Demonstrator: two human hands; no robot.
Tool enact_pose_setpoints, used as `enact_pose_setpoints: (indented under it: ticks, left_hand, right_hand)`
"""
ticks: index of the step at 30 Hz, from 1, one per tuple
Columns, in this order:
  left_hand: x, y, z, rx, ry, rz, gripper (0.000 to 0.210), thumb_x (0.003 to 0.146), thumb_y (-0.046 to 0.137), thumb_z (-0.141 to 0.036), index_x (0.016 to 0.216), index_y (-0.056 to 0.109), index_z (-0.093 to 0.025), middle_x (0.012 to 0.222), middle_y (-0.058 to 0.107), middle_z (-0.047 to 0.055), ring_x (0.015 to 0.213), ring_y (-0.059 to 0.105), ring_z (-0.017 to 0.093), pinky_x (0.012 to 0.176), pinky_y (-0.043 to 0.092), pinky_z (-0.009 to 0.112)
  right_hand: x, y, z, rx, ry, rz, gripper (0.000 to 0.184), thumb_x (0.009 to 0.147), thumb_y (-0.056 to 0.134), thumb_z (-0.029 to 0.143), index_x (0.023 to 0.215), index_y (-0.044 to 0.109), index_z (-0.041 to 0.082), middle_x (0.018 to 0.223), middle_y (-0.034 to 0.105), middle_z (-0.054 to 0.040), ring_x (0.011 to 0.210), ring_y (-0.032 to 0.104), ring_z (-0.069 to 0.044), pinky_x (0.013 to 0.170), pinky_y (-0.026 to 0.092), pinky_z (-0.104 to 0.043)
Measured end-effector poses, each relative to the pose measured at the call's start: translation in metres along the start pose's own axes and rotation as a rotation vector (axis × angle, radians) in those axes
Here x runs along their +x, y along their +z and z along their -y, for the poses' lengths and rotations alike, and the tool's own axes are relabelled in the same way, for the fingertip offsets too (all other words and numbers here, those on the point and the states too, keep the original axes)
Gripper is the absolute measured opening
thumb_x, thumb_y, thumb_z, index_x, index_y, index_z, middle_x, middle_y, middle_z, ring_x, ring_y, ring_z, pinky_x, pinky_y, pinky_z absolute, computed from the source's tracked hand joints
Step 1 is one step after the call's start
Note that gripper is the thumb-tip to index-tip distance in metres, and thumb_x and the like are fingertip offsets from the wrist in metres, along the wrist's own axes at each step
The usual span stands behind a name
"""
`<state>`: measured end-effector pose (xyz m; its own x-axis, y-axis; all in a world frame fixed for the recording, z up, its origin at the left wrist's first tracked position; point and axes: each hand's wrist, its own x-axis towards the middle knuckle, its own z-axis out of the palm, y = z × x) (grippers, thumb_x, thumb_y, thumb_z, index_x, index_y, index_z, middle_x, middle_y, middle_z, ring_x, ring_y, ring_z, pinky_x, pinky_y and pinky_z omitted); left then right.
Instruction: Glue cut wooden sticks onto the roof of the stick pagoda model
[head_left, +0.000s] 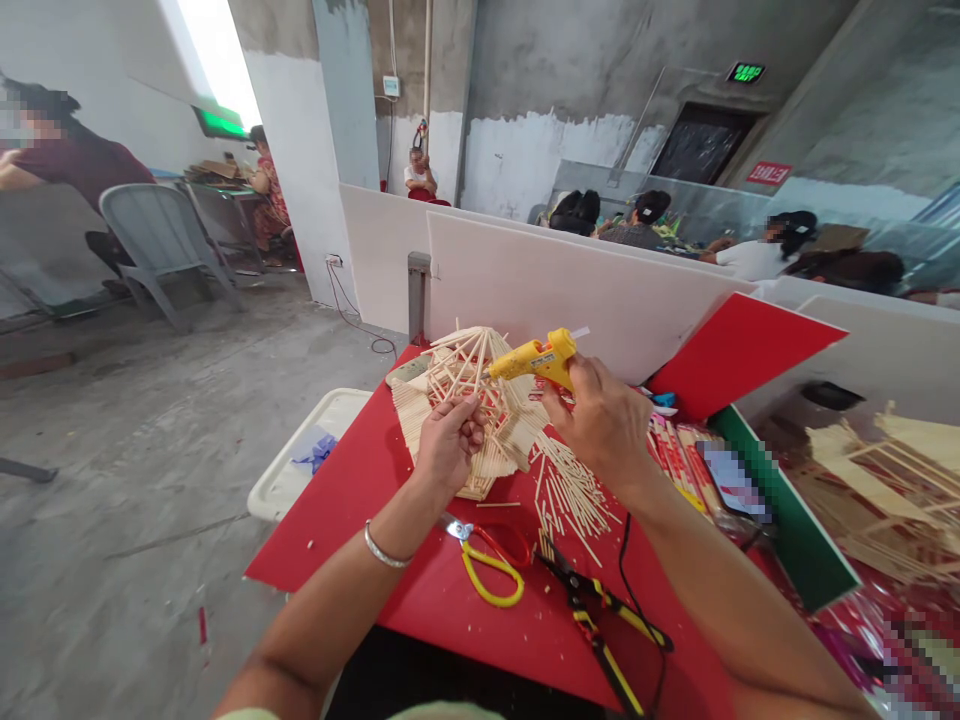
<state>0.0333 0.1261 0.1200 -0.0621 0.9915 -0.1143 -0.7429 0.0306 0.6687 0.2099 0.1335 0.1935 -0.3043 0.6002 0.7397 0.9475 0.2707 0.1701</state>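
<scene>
A yellow hot glue gun (536, 358) is gripped in my right hand (604, 415), its nozzle pointing left at a model built of thin wooden sticks (480, 352). My left hand (452, 435) is closed in a pinch at the model's near side, just below the nozzle. What its fingertips hold, if anything, is too small to make out. Flat panels of sticks (411, 408) surround the pointed frame. Loose wooden sticks (574, 490) lie in a heap under my right hand.
On the red table (345, 510) lie scissors (491, 570) with red and yellow handles and black-yellow pliers (596, 610). A black cord runs beside the pliers. Packets and a phone (735, 480) sit at right, by a green board (787, 520). White partitions (577, 285) stand behind; people sit beyond.
</scene>
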Motion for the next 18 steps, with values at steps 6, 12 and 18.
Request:
enact_pose_setpoints:
  ticks: [6, 12, 18]
  left_hand:
    - [0.0008, 0.0002, 0.0006, 0.011, -0.003, -0.006, 0.033, 0.068, 0.084, -0.032, 0.076, 0.058, -0.015, 0.060, 0.061, -0.003, 0.041, 0.048, 0.004, 0.038, 0.031, 0.016]
    - [0.0021, 0.0001, 0.0009, 0.016, 0.002, -0.009, 0.033, 0.066, 0.085, -0.034, 0.075, 0.059, -0.015, 0.061, 0.061, -0.002, 0.041, 0.048, 0.004, 0.038, 0.030, 0.016]
    - [0.0003, 0.0010, 0.0001, -0.001, -0.002, -0.019, 0.032, 0.066, 0.085, -0.032, 0.077, 0.061, -0.014, 0.060, 0.061, -0.002, 0.042, 0.047, 0.003, 0.040, 0.033, 0.016]
  right_hand:
    - [0.0000, 0.0017, -0.0013, 0.024, -0.002, -0.011, 0.037, 0.092, 0.051, 0.038, 0.122, 0.057, 0.016, 0.092, 0.068, -0.0065, 0.072, 0.056, -0.017, 0.055, 0.023, -0.031]
    - [-0.0003, 0.0009, -0.0027, 0.001, 0.017, -0.020, 0.036, 0.092, 0.053, 0.040, 0.118, 0.058, 0.016, 0.088, 0.066, -0.0054, 0.070, 0.055, -0.017, 0.055, 0.023, -0.032]
    - [0.0020, 0.0004, -0.0024, 0.029, 0.041, -0.033, 0.038, 0.093, 0.052, 0.043, 0.119, 0.057, 0.016, 0.090, 0.066, -0.0071, 0.075, 0.056, -0.018, 0.056, 0.025, -0.031]
